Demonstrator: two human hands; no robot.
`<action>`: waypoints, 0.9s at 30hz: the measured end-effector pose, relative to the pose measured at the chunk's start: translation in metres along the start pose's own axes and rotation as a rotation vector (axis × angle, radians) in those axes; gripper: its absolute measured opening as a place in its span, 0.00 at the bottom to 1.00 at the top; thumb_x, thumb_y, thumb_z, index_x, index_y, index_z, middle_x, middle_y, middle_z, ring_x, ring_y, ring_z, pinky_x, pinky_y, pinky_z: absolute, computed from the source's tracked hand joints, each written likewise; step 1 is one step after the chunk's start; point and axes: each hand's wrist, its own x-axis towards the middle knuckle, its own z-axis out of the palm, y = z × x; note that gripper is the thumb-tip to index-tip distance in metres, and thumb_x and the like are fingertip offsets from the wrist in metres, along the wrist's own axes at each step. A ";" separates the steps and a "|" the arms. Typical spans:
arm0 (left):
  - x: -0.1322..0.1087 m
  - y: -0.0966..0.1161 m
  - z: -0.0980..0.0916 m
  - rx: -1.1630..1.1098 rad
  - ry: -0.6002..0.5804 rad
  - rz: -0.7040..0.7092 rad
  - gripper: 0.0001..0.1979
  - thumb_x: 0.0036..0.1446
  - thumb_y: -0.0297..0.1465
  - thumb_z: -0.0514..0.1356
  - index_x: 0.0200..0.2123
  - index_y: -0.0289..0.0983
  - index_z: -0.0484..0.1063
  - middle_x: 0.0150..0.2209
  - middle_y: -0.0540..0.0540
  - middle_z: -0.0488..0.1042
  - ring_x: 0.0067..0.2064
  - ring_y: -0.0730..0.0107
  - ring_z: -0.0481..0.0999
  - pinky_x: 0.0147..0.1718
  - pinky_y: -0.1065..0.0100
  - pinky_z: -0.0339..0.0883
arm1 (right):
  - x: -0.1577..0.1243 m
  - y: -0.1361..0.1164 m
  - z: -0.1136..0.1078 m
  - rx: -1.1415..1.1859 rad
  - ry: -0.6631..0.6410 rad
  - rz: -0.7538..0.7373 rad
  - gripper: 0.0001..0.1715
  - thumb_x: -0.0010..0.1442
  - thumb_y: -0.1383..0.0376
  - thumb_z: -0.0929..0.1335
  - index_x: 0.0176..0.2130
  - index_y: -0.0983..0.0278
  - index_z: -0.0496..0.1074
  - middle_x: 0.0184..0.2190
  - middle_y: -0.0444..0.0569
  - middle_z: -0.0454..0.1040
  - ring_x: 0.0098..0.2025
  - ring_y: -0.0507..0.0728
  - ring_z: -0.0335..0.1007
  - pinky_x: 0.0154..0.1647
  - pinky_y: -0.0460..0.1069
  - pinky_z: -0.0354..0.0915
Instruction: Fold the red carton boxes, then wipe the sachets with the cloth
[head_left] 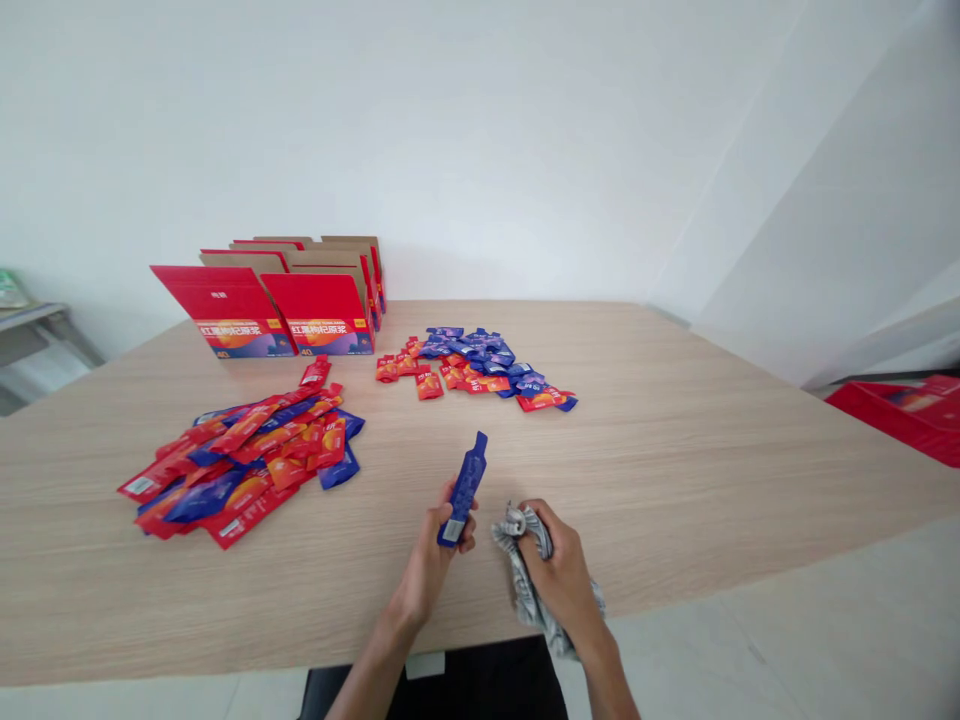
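Note:
Near the front edge of the table, my left hand [437,530] is closed around the lower part of a blue sachet [466,488]. The sachet tilts upward with its narrow spout end away from me and a white printed label near its base. To the right, my right hand [559,565] grips a crumpled grey striped cloth [525,575], which hangs down past the table edge. Cloth and sachet are apart. On the left lies a pile of red and blue sachets [255,450]. Farther back is a second pile of sachets [480,360], blue mostly behind red.
Several open red cartons [319,315] with raised flaps stand in rows at the back left of the wooden table [675,450]. A red container [892,415] is beyond the right edge. A white wall [480,150] rises behind, and another small table [34,318] is at far left.

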 end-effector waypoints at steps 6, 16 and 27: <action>-0.021 0.003 -0.007 -0.037 -0.034 0.113 0.28 0.60 0.56 0.69 0.46 0.37 0.82 0.42 0.40 0.78 0.37 0.63 0.70 0.41 0.60 0.67 | -0.002 -0.025 -0.008 0.191 0.163 -0.072 0.13 0.66 0.62 0.70 0.51 0.57 0.75 0.31 0.42 0.76 0.27 0.56 0.72 0.29 0.48 0.70; -0.029 -0.033 -0.030 -0.081 0.087 0.050 0.21 0.58 0.46 0.73 0.53 0.47 0.86 0.47 0.39 0.86 0.63 0.38 0.78 0.59 0.49 0.76 | 0.002 -0.077 0.040 0.243 0.025 -0.203 0.03 0.68 0.65 0.69 0.38 0.58 0.73 0.31 0.42 0.72 0.29 0.54 0.69 0.31 0.47 0.65; -0.009 -0.039 -0.038 -0.081 0.238 0.132 0.27 0.57 0.54 0.70 0.50 0.42 0.86 0.47 0.42 0.87 0.64 0.46 0.77 0.66 0.54 0.68 | 0.018 -0.057 0.044 0.141 0.038 -0.138 0.07 0.71 0.64 0.67 0.40 0.59 0.74 0.34 0.44 0.74 0.35 0.56 0.73 0.38 0.49 0.67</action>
